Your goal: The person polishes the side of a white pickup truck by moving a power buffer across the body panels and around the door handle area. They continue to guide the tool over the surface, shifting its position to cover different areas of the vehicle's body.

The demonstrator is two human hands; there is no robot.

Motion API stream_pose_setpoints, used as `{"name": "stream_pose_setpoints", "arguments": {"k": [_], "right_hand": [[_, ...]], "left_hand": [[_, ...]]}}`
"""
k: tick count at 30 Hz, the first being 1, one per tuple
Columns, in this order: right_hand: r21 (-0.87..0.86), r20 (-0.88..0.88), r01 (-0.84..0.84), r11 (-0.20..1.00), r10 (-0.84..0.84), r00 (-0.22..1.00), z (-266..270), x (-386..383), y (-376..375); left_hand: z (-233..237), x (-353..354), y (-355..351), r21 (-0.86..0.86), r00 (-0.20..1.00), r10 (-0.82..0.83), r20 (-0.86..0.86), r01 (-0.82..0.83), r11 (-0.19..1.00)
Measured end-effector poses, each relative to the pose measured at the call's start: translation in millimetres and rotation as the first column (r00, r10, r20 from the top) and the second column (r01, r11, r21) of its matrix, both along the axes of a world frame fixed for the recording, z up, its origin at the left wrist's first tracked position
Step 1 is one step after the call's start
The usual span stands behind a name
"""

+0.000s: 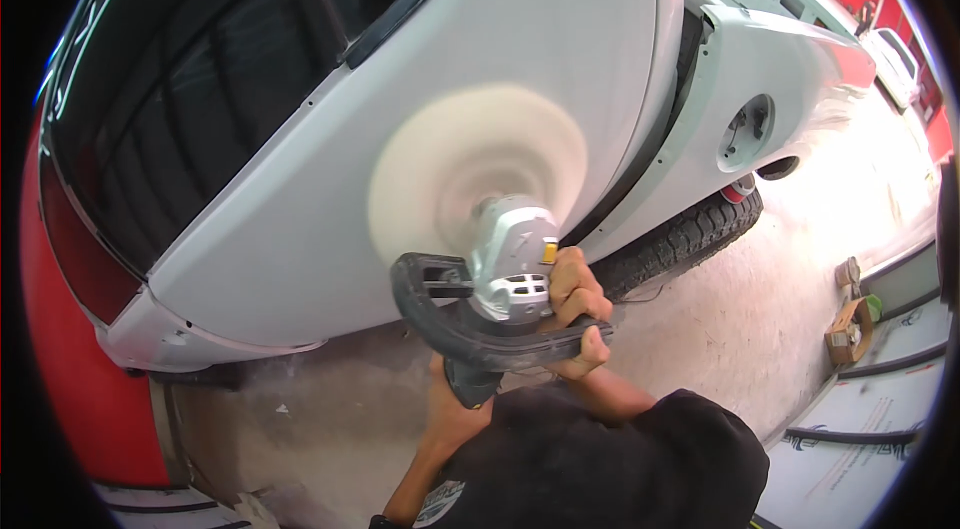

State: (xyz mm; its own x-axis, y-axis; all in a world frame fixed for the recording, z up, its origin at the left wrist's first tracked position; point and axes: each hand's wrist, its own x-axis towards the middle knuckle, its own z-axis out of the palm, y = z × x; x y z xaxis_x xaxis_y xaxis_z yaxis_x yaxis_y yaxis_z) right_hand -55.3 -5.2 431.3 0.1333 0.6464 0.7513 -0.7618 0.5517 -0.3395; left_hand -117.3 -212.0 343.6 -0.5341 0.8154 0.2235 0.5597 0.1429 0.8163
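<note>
A grey and black power polisher [515, 249] is held in both hands in front of a white car body panel [290, 239]. Its round cream-coloured pad [480, 164] is blurred by motion and lies over the panel. My right hand [580, 304] has its fingers wrapped round the black loop handle [480, 344], at the right side of the tool. Lower and to the left, my left hand [458, 414] is closed on the polisher's rear grip; its fingers are mostly hidden beneath the tool.
A dark side window [200, 79] is at the upper left. At the right stand a white rear panel with a round opening [747, 133] and a black tyre [690, 239]. A cardboard box [850, 331] sits on the floor near the right wall.
</note>
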Motion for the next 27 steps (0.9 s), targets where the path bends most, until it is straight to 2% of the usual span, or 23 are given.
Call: {"name": "stream_pose_setpoints", "arguments": {"k": [3,6,7,10,12,14,18,22,24,25,27], "right_hand": [[-0.071,-0.169,-0.034,0.997,0.022,0.985,16.1,-28.3,-25.9],[-0.052,-0.196,-0.037,0.998,0.026,0.980,22.9,-32.7,-42.4],[-0.047,-0.196,-0.033,0.998,0.023,0.980,23.3,-32.0,-45.0],[-0.040,-0.194,-0.019,0.999,0.011,0.981,22.5,-27.2,-44.1],[-0.048,-0.188,-0.009,0.999,0.000,0.982,20.2,-21.1,-37.5],[-0.068,-0.174,-0.002,0.998,-0.010,0.985,12.8,-12.3,-25.7],[-0.143,-0.132,0.019,0.990,-0.038,0.991,-4.3,7.9,2.4],[-0.209,-0.082,0.045,0.977,-0.064,0.995,-33.7,24.9,21.6],[-0.207,-0.041,0.043,0.977,-0.053,0.998,-38.6,38.3,31.1],[-0.225,-0.073,0.032,0.974,-0.049,0.996,-36.4,38.4,32.4],[-0.205,-0.091,0.041,0.978,-0.061,0.994,-30.5,37.5,34.6]], "left_hand": [[-6.0,-5.1,-27.8,-0.035,0.991,0.124,-0.052,-0.126,0.991],[-16.2,-13.5,-46.1,-0.019,0.955,0.220,-0.197,-0.228,0.973],[-11.9,-15.4,-48.1,-0.033,0.963,0.233,-0.134,-0.239,0.970],[-1.3,-18.5,-40.6,0.000,0.965,0.204,-0.165,-0.207,0.978],[-0.2,-15.9,-32.9,-0.019,0.957,0.187,-0.223,-0.196,0.980],[6.7,-10.1,-20.8,-0.051,0.967,0.150,-0.205,-0.163,0.985],[23.1,0.9,3.5,-0.108,0.995,0.031,-0.097,-0.042,0.993],[38.8,13.6,26.1,-0.152,0.999,-0.015,0.046,0.022,0.988],[40.8,18.3,34.9,-0.206,0.997,-0.048,0.053,0.058,0.977],[41.9,20.0,38.3,-0.232,0.997,-0.061,0.057,0.073,0.970],[39.8,22.2,44.2,-0.174,0.995,-0.078,0.063,0.088,0.981]]}}
